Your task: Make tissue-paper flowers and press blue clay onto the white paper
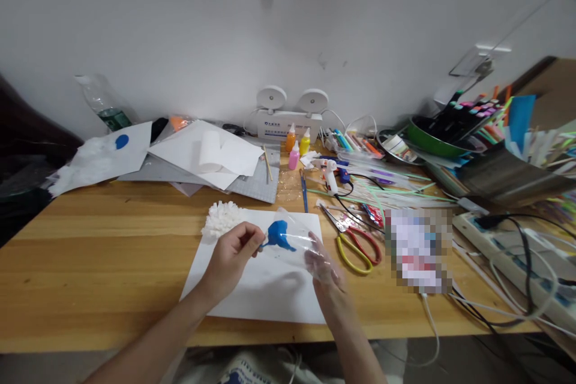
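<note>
Over a white sheet of paper (265, 294) I hold a clear plastic film (297, 240) with an irregular blue patch (278, 234) on or in it; I cannot tell which. My right hand (328, 276), a little blurred, is closed on the film's right side. At the patch's left end, the thumb and fingers of my left hand (236, 255) are pinched together on a thin blue tip. Whether that tip is clay, paint or something else is unclear. A heap of crumpled white paper strips (222, 219) lies at the sheet's upper left corner.
Right of the sheet lie scissors (353, 243) with red and yellow handles, a blurred-out object (418, 252) and a power strip (495, 258). Behind are a glue gun (330, 177), paint bottles (293, 156), a cutting mat (265, 189) and a paper with a blue circle (121, 141).
</note>
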`<state>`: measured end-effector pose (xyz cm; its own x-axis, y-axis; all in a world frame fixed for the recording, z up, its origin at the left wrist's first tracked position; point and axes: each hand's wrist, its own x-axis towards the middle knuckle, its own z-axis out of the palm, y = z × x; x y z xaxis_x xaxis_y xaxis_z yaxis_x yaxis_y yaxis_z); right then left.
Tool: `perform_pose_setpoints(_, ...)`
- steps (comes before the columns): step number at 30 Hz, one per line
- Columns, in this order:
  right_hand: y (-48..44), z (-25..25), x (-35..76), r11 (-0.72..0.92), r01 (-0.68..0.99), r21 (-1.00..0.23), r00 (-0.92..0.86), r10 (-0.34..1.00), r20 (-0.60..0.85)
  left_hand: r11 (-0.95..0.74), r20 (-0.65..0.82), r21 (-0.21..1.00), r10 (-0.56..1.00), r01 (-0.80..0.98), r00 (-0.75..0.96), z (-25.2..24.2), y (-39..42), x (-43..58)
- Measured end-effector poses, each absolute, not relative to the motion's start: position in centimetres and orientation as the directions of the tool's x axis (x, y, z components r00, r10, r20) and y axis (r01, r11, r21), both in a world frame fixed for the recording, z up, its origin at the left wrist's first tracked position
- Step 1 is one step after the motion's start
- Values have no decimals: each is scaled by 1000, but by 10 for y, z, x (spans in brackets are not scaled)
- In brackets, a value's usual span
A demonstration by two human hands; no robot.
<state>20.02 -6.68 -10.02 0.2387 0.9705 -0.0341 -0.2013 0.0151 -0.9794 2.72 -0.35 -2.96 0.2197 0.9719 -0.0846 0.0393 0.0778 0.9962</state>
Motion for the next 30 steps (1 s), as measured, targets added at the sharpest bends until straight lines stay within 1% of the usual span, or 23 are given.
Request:
perform_pose_setpoints(3, -67, -98, 201, -17, -357, -934, 193, 977, -92, 60, -56, 998, 980, -15, 192, -29, -5, 31)
perform_pose_setpoints(5, -67, -95, 203, -35, -400, -916, 150, 983, -103, 35, -23, 998, 977, -51, 212, -30, -5, 31)
perform_pose_setpoints(7, -67, -93, 203, -50, -396, -917, 137, 984, -113, -4, 20, 998, 965, -61, 261, -30, -4, 29)
perform_pose_setpoints(9, -66, -92, 199, -51, -367, -929, 187, 974, -127, -30, 53, 996, 956, -84, 288, -32, -3, 28)
perform_pose_setpoints(11, -66, -91, 192, -20, -373, -928, 261, 957, -126, -18, 61, 988, 959, -153, 278, -33, -2, 28)
perform_pose_setpoints(13, -66, -92, 185, 32, -412, -911, 298, 949, -101, -1, 59, 973, 967, -232, 246, -34, -3, 28)
perform_pose_setpoints(14, -66, -93, 183, 48, -432, -901, 283, 955, -85, -10, 67, 970, 971, -243, 228, -34, -2, 27)
perform_pose_setpoints(16, -67, -99, 183, 43, -433, -900, 221, 974, -59, -73, 107, 982, 975, -172, 195, -31, 0, 24)
perform_pose_setpoints(18, -68, -105, 191, 26, -384, -923, 263, 961, -82, -175, 178, 984, 968, -30, 179, -25, 4, 18)
perform_pose_setpoints(19, -68, -106, 197, 26, -348, -937, 344, 933, -102, -224, 210, 973, 958, 50, 193, -22, 7, 15)
perform_pose_setpoints(20, -67, -104, 202, 25, -305, -952, 456, 881, -123, -270, 235, 954, 945, 134, 229, -18, 9, 12)
perform_pose_setpoints(21, -65, -100, 208, 29, -247, -969, 524, 845, -108, -317, 250, 923, 925, 219, 288, -15, 12, 10)
perform_pose_setpoints(22, -62, -93, 212, 53, -170, -984, 545, 837, -49, -365, 251, 882, 899, 296, 360, -12, 14, 9)
perform_pose_setpoints(24, -53, -72, 215, 159, 45, -986, 420, 893, 163, -449, 224, 798, 840, 401, 494, -7, 16, 11)
perform_pose_setpoints(25, -48, -60, 215, 193, 175, -965, 316, 918, 241, -479, 214, 770, 816, 422, 537, -5, 16, 14)
perform_pose_setpoints(26, -42, -49, 214, 221, 271, -937, 240, 927, 288, -499, 211, 755, 799, 426, 562, -4, 16, 17)
perform_pose_setpoints(28, -32, -33, 210, 261, 360, -896, 190, 920, 344, -517, 211, 745, 782, 421, 586, -3, 15, 21)
perform_pose_setpoints(30, -26, -27, 206, 261, 361, -895, 203, 915, 349, -520, 214, 745, 780, 418, 588, -1, 14, 23)
